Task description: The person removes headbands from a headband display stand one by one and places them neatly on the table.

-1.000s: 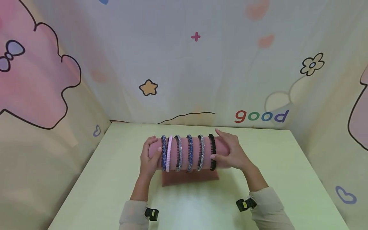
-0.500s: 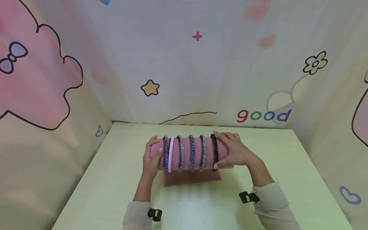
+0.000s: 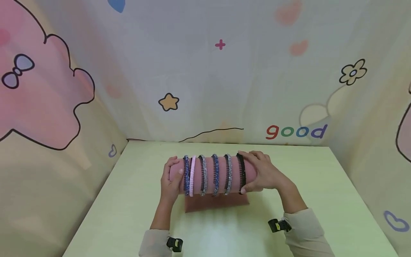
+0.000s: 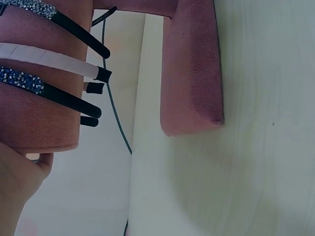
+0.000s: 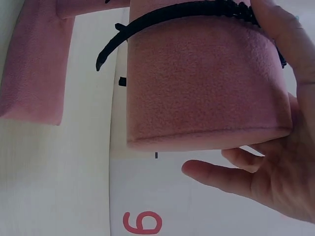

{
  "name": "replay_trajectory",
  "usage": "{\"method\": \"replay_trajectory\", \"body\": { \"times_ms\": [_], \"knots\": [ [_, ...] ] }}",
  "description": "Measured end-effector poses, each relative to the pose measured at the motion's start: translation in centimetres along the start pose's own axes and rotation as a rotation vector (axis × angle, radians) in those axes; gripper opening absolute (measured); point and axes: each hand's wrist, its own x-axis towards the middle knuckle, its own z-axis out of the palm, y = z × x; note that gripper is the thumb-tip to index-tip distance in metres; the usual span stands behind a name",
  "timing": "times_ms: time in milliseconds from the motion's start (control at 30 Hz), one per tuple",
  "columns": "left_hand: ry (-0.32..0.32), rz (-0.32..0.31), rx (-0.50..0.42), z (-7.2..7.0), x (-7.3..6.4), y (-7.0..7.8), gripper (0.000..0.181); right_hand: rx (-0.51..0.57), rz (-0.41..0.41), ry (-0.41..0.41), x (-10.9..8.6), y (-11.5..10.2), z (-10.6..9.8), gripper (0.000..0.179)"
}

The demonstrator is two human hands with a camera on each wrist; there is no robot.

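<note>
A pink plush headband stand [image 3: 222, 178] lies as a horizontal roll on a flat base [image 3: 215, 204]. Round the roll sit several headbands: a black headband [image 3: 242, 174], silver glittery ones, blue glittery ones and a light pink headband [image 3: 192, 175]. My left hand [image 3: 170, 181] grips the roll's left end, its thumb beside the blue headband [image 3: 187, 175]. At the right end, my right hand [image 3: 261, 171] spans the black headband, thumb on its lower part and a fingertip at its top. In the right wrist view, the thumb [image 5: 285, 37] touches that headband and other fingers reach past the roll's end.
The pale table [image 3: 128, 214] extends on all sides of the stand. A printed curtain [image 3: 192, 71] encloses its back and sides. Beyond the table edge, a thin cable [image 4: 116, 115] hangs in the left wrist view.
My right thumb has moved down along the black headband, and the right hand has come round it more closely. The left hand keeps its grip on the roll. The head view has shifted slightly.
</note>
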Motion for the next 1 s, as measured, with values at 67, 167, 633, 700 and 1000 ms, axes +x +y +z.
{"method": "replay_trajectory", "body": {
  "times_ms": [67, 167, 633, 700, 1000],
  "knots": [
    [-0.005, 0.002, -0.008, 0.0, -0.1, -0.1, 0.029, 0.005, 0.009, -0.002, -0.2, 0.0, 0.1, 0.11],
    [-0.005, 0.012, -0.013, 0.0, -0.1, -0.3, 0.029, -0.008, 0.013, -0.006, -0.3, 0.0, 0.1, 0.113],
    [0.01, 0.044, -0.035, 0.0, 0.1, -0.1, 0.03, 0.05, 0.028, -0.02, 0.1, 0.0, 0.1, 0.11],
    [0.01, 0.047, -0.034, -0.1, 0.1, -0.1, 0.03, 0.064, 0.026, -0.028, 0.1, 0.0, 0.1, 0.109],
    [-0.011, 0.041, -0.054, -0.4, 0.2, -2.0, 0.03, 0.121, 0.005, -0.027, -0.4, 0.3, 0.1, 0.107]
  ]
}}
